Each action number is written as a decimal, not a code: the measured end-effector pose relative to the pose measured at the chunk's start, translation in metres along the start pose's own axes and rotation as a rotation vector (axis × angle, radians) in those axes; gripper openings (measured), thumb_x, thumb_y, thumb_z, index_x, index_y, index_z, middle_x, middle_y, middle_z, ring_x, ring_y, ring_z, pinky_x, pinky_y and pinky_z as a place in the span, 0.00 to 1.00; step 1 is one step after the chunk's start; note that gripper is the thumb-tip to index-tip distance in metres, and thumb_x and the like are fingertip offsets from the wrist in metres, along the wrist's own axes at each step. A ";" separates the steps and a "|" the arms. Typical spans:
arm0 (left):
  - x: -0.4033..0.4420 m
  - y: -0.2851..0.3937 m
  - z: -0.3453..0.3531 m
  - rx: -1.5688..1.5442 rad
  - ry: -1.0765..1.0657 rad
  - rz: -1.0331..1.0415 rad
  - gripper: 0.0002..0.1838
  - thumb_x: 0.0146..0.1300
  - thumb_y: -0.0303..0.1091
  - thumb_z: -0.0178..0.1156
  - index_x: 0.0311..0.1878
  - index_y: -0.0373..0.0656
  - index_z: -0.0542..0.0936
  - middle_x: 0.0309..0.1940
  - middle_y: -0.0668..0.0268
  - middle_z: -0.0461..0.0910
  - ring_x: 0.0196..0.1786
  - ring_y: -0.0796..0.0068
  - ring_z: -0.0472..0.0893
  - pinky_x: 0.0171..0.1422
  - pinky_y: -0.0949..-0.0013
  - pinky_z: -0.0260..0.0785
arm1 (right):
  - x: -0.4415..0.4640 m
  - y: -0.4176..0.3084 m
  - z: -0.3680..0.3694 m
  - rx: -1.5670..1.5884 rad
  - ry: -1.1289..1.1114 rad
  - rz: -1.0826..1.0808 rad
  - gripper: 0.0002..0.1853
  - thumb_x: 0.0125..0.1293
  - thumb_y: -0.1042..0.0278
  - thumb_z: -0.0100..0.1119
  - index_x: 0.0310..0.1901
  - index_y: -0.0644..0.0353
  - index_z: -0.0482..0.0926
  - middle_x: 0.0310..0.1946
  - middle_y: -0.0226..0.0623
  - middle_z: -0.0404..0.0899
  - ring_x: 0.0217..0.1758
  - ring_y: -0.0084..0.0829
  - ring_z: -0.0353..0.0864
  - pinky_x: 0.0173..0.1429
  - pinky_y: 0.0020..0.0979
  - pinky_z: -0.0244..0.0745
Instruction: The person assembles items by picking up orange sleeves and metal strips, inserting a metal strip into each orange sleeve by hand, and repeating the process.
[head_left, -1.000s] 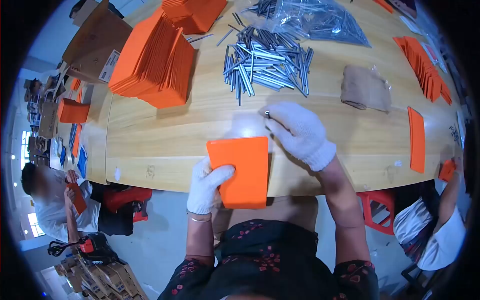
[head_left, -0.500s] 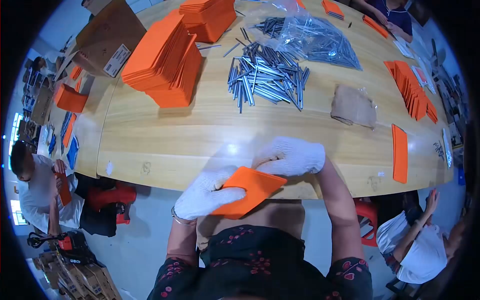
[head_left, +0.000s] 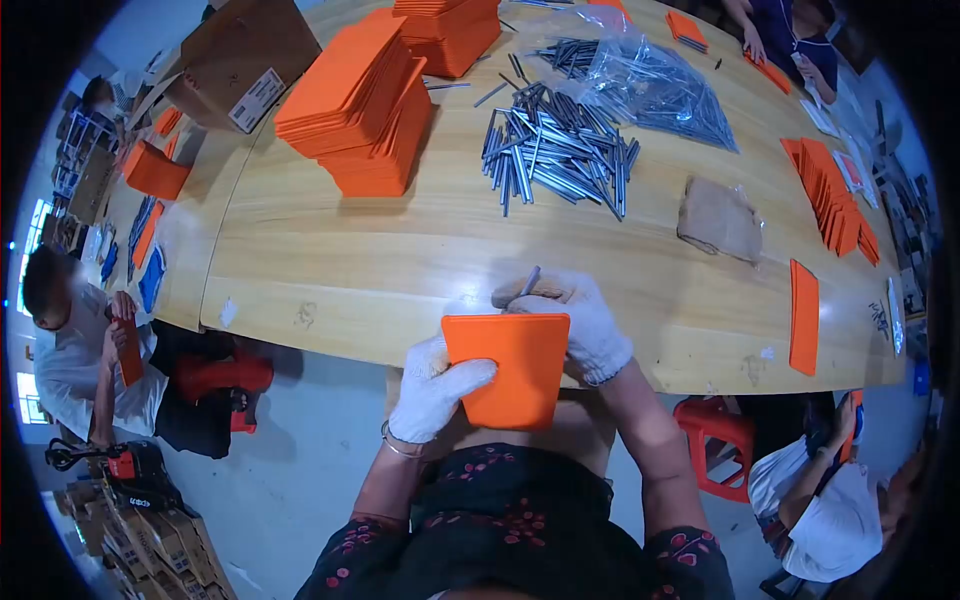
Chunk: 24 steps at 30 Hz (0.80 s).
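My gloved left hand [head_left: 430, 390] grips a flat orange piece [head_left: 510, 375] by its left side, thumb pressed on its face. The piece stands upright over the table edge, its wide end up and narrowing toward the bottom. Behind its upper right corner, my gloved right hand [head_left: 590, 325] is closed on a short metal rod [head_left: 531, 281] that points up past the fingers. Part of the right hand's fingers are hidden by the orange piece. Ahead on the table lies a heap of metal rods [head_left: 555, 150].
Tall stacks of orange pieces [head_left: 355, 100] stand left of the rods, near a cardboard box [head_left: 235, 70]. A plastic bag of rods [head_left: 660, 90], a folded brown wrapper [head_left: 720, 218] and an orange strip [head_left: 803, 317] lie to the right. Co-workers sit at both sides and across.
The orange piece has turned from a slant to upright, facing me. A metal rod now shows in my right hand. The view has shifted slightly, and the co-worker at right now holds something orange.
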<state>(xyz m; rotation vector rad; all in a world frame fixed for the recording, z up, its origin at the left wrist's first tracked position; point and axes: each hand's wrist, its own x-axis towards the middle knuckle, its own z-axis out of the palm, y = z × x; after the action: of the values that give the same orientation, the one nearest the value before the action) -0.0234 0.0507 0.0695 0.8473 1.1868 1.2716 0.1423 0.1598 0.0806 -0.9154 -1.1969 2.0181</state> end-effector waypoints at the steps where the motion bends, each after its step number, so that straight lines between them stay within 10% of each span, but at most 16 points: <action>1: -0.001 -0.002 0.000 -0.030 0.009 -0.010 0.11 0.57 0.22 0.64 0.44 0.31 0.82 0.34 0.66 0.82 0.34 0.79 0.76 0.41 0.77 0.71 | -0.001 0.001 0.002 -0.002 0.006 -0.030 0.10 0.59 0.80 0.60 0.42 0.70 0.85 0.35 0.39 0.85 0.36 0.25 0.79 0.45 0.22 0.74; 13: -0.023 0.020 -0.018 -0.050 0.253 -0.026 0.10 0.57 0.22 0.63 0.42 0.31 0.82 0.30 0.66 0.81 0.31 0.81 0.74 0.38 0.79 0.69 | 0.003 -0.020 -0.021 -0.775 -0.057 -0.803 0.11 0.60 0.80 0.60 0.45 0.67 0.83 0.44 0.39 0.81 0.42 0.33 0.79 0.47 0.27 0.73; 24: -0.035 0.028 -0.021 0.275 0.301 -0.001 0.09 0.58 0.25 0.65 0.42 0.33 0.82 0.28 0.68 0.79 0.28 0.82 0.69 0.33 0.80 0.63 | 0.018 0.001 -0.019 -0.810 -0.138 -0.895 0.13 0.58 0.78 0.63 0.46 0.65 0.84 0.44 0.40 0.80 0.42 0.35 0.78 0.49 0.30 0.72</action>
<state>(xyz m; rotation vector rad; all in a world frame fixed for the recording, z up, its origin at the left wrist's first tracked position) -0.0471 0.0176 0.0980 0.8710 1.6295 1.2836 0.1476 0.1824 0.0683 -0.4050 -2.0813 0.8751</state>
